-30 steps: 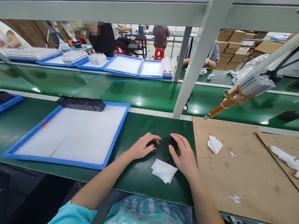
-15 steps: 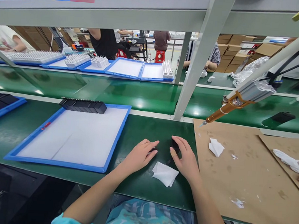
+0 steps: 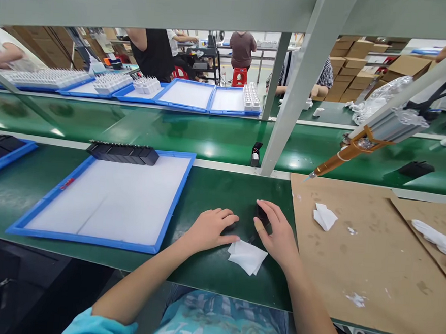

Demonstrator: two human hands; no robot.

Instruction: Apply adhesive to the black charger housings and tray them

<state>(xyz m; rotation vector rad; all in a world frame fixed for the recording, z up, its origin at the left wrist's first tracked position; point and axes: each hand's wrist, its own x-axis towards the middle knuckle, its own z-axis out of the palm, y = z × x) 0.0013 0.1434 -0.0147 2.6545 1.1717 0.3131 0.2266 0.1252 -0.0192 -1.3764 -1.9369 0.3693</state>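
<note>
My right hand [image 3: 278,237] curls its fingers and thumb around a small black box [image 3: 261,215] on the green bench, covering part of it. To its left, my left hand [image 3: 213,230] rests low over the bench with the thumb spread away from the fingers. A dark piece [image 3: 231,228] lies under those fingers, mostly hidden; its kind is not clear. My left thumb reaches the edge of a folded white wipe [image 3: 248,257], which lies between and in front of the hands.
A blue-rimmed tray [image 3: 161,183] with a row of black boxes [image 3: 122,153] stands left. Right are cardboard [image 3: 373,254], another wipe [image 3: 325,217] and an orange dispensing nozzle [image 3: 334,160]. A post [image 3: 295,85] rises ahead beside the green conveyor [image 3: 195,132], which carries an opened black box [image 3: 255,154].
My left thumb has moved down and away from the fingers to the wipe's edge. My right hand keeps its place. An opened black box has appeared beside the post on the conveyor.
</note>
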